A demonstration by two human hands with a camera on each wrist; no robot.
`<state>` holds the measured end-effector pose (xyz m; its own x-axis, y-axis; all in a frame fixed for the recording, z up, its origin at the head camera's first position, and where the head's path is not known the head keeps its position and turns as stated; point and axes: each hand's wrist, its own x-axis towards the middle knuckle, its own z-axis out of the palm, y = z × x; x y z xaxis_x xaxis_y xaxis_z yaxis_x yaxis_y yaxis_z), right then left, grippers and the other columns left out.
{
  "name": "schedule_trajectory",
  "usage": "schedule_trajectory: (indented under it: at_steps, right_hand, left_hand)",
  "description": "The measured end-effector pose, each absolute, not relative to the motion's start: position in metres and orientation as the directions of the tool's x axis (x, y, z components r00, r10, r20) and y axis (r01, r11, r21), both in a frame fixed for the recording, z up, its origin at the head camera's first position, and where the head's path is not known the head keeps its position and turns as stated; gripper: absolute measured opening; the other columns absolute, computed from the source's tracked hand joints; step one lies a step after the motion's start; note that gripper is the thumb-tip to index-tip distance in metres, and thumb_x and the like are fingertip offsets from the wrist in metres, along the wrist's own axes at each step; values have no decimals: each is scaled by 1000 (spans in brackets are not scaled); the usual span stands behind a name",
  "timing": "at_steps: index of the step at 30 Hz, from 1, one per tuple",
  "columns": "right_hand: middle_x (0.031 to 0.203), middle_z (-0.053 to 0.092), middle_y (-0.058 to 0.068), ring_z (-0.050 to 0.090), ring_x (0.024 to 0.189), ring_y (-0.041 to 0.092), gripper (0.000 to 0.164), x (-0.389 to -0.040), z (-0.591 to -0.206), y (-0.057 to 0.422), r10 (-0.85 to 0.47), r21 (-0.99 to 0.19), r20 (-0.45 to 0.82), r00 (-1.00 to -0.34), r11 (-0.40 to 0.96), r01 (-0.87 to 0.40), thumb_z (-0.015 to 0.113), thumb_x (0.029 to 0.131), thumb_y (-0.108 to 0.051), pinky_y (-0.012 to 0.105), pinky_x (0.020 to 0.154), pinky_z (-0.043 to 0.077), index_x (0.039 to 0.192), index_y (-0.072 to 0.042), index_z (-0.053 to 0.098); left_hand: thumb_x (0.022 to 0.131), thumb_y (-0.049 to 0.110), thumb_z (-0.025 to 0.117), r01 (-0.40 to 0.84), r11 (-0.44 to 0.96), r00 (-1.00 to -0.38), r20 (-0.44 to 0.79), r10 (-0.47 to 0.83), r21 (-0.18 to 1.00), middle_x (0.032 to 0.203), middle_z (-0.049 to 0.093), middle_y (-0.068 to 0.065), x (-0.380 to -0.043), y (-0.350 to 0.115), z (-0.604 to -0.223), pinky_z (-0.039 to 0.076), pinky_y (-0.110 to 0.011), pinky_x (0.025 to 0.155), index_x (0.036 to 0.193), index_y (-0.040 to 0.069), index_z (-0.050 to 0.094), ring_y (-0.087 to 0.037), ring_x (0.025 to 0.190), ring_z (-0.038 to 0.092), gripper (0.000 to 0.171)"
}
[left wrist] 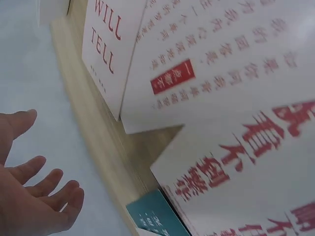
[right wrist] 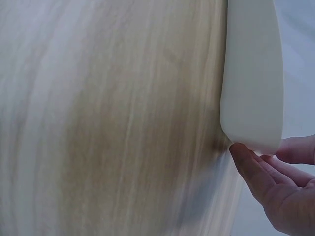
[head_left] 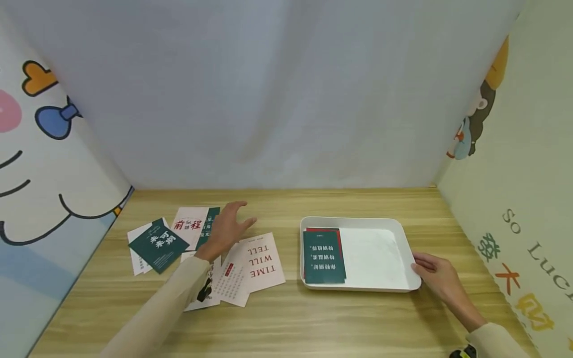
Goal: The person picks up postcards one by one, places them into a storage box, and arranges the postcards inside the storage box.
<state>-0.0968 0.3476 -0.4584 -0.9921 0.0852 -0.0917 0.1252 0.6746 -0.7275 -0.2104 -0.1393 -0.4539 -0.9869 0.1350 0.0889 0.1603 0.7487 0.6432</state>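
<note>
So there's a wooden table (head_left: 286, 328), and from its middle the white tray (head_left: 376, 258) sits at 3 o'clock. Right hand (head_left: 440, 278) is pinching its 3 o'clock edge. Left hand's (head_left: 227, 229) up at 10, fingers loosely spread, near loose cards (head_left: 233, 281) around 9. Green card (head_left: 324, 256)'s in the tray, 9 o'clock side.

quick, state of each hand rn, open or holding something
Left hand: open, holding nothing.
Right hand: closed on the white tray, pinching its edge.

Room to pass lies between the cards (head_left: 264, 264) and the tray (head_left: 371, 256), which blocks rightward.
</note>
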Motion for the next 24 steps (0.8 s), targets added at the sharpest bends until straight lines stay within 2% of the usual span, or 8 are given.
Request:
schedule_trajectory:
  at_steps: [7, 14, 20, 24]
  right_hand:
    - [132, 61, 39, 64, 122, 49, 42, -97, -458, 349, 88, -726, -110, -990, 673, 140, 60, 105, -5, 7, 74, 46, 136, 22, 54]
    - [131, 62, 39, 68, 116, 42, 43, -97, -457, 349, 79, -735, -110, -991, 665, 135, 61, 104, -5, 8, 75, 48, 136, 22, 54]
    - [131, 61, 40, 63, 121, 51, 43, -96, -457, 351, 74, -723, -122, -990, 677, 140, 60, 105, -6, 8, 74, 47, 137, 23, 52]
    - [132, 61, 40, 62, 123, 52, 44, -98, -457, 350, 68, -719, -129, -989, 681, 141, 60, 106, -8, 9, 74, 48, 138, 22, 52]
  left_hand:
    - [103, 27, 69, 145, 800, -989, 112, 98, 582, 155, 45, -32, -206, -188, -452, 41, -65, 111, 150, -6, 48, -50, 140, 46, 61]
    - [101, 37, 71, 71, 811, -997, 42, 57, 581, 160, 35, -34, -192, -248, -439, 35, -71, 111, 154, -5, 42, -54, 144, 37, 74]
    - [98, 44, 73, 27, 867, -1000, 1, 31, 497, 157, 35, -39, -181, -288, -436, 31, -76, 110, 153, -9, 40, -58, 143, 34, 84]
    - [95, 49, 75, 11, 908, -998, -54, 37, 419, 152, 37, -43, -169, -317, -437, 37, -77, 104, 151, -15, 40, -62, 137, 38, 91]
